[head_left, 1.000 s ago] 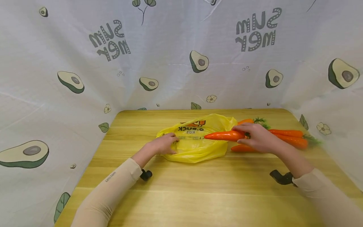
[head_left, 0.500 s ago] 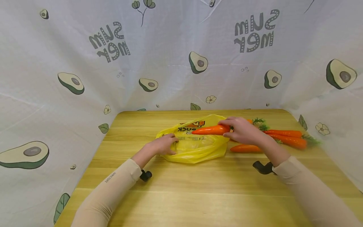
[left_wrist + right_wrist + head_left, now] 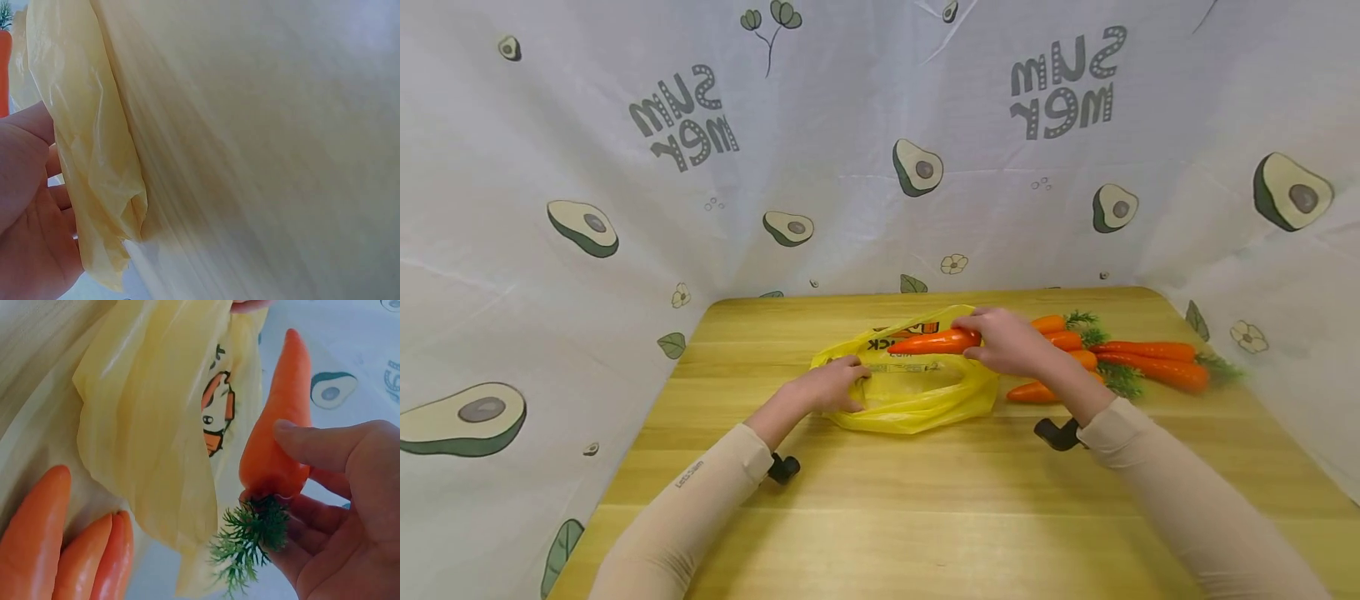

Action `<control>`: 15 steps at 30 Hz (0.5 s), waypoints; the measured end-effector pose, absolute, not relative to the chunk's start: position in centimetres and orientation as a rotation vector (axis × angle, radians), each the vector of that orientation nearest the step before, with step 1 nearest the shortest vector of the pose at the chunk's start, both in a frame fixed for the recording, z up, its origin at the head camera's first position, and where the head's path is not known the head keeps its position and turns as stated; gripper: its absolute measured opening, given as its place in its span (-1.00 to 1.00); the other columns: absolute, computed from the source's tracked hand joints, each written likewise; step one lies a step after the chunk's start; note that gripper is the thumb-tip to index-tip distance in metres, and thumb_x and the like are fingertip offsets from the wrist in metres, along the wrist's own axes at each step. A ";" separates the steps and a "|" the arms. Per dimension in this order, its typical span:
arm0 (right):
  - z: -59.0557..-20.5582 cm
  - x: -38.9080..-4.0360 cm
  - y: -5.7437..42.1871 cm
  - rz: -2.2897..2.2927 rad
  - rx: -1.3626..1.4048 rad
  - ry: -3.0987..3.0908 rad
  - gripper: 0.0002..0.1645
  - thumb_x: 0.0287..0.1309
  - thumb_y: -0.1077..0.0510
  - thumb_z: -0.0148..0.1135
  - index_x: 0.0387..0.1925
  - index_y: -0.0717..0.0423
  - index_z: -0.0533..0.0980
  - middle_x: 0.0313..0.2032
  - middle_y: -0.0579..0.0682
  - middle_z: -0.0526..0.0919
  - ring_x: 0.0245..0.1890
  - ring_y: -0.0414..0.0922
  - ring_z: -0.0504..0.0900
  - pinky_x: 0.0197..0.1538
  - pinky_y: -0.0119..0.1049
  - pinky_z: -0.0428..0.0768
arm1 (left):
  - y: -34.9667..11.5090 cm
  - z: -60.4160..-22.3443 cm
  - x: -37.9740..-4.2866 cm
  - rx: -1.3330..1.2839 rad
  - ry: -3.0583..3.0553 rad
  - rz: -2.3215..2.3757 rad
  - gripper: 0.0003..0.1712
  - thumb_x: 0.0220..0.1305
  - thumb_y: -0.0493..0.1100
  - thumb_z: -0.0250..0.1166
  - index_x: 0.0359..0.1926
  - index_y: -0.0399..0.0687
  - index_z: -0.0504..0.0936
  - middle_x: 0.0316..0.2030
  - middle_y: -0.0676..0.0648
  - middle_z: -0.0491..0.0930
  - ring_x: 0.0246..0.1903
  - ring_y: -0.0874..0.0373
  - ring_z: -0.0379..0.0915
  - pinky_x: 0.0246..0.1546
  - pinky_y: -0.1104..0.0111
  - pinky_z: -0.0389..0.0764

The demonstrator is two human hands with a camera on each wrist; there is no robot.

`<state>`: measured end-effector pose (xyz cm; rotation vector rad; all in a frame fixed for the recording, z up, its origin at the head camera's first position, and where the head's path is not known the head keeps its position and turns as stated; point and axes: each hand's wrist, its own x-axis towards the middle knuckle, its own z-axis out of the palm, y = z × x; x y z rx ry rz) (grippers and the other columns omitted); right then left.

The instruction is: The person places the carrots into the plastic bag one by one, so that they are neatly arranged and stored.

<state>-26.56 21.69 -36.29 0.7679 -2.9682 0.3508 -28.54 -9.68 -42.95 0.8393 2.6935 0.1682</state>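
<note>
A carrot (image 3: 936,342) with a green leafy top is pinched near its thick end by my right hand (image 3: 1007,339), tip pointing left. It hangs above the mouth of a yellow plastic bag (image 3: 917,417) printed with a cartoon duck. In the right wrist view the thumb lies on the carrot (image 3: 281,419), its leaves below the fingers. My left hand (image 3: 833,383) grips the left side of the bag. From the left wrist view, fingers pass behind the plastic (image 3: 94,144), so their tips are hidden. The bag's mouth gapes open toward me.
Several more carrots (image 3: 1153,371) with green tops lie to the bag's right on the wooden table (image 3: 910,517). Black wrist cameras (image 3: 784,469) hang under both forearms. A white cloth (image 3: 850,100) printed with avocados stands around the table's back and sides.
My right hand has carried the carrot leftward, from the bag's right edge to over its mouth. More carrots now show behind the right arm. My left hand stays at the bag's left side.
</note>
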 end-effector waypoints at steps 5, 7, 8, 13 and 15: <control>-36.8 -27.2 20.6 0.359 0.745 -2.987 -0.46 0.20 0.16 0.40 0.22 0.14 0.57 -0.01 0.15 0.66 -0.29 -0.02 0.59 -0.20 -0.11 0.60 | -9.8 -43.2 -28.6 0.848 2.698 0.174 -0.23 0.32 0.08 0.38 0.46 0.00 0.38 0.44 -0.18 0.27 0.39 -0.07 0.29 0.37 0.09 0.40; -36.9 -27.4 20.2 0.355 0.739 -2.991 -0.47 0.21 0.17 0.39 0.22 0.17 0.57 -0.03 0.15 0.66 -0.34 -0.06 0.56 -0.22 -0.14 0.59 | -9.8 -43.3 -28.6 0.855 2.701 0.171 -0.23 0.31 0.08 0.38 0.46 0.00 0.38 0.44 -0.18 0.28 0.38 -0.07 0.30 0.37 0.10 0.41; -37.0 -27.5 19.9 0.356 0.738 -2.994 -0.46 0.21 0.18 0.39 0.22 0.18 0.57 -0.05 0.15 0.66 -0.36 -0.06 0.55 -0.23 -0.15 0.59 | -9.8 -43.3 -28.6 0.859 2.703 0.171 -0.23 0.31 0.08 0.39 0.46 -0.01 0.38 0.43 -0.18 0.29 0.37 -0.07 0.31 0.36 0.10 0.41; -36.8 -28.0 18.8 0.321 0.747 -3.003 -0.47 0.20 0.19 0.37 0.22 0.18 0.57 -0.22 0.06 0.62 -0.37 -0.05 0.48 -0.26 -0.17 0.49 | -9.8 -43.2 -28.5 0.867 2.702 0.171 -0.24 0.31 0.09 0.39 0.45 -0.02 0.40 0.42 -0.17 0.29 0.35 -0.06 0.33 0.35 0.12 0.42; -36.9 -28.2 18.4 0.300 0.757 -3.010 -0.47 0.20 0.20 0.36 0.22 0.18 0.57 -0.25 0.04 0.60 -0.36 -0.04 0.47 -0.26 -0.16 0.46 | -9.7 -43.1 -28.5 0.868 2.697 0.172 -0.24 0.31 0.09 0.39 0.45 -0.02 0.40 0.42 -0.18 0.30 0.35 -0.06 0.33 0.34 0.11 0.43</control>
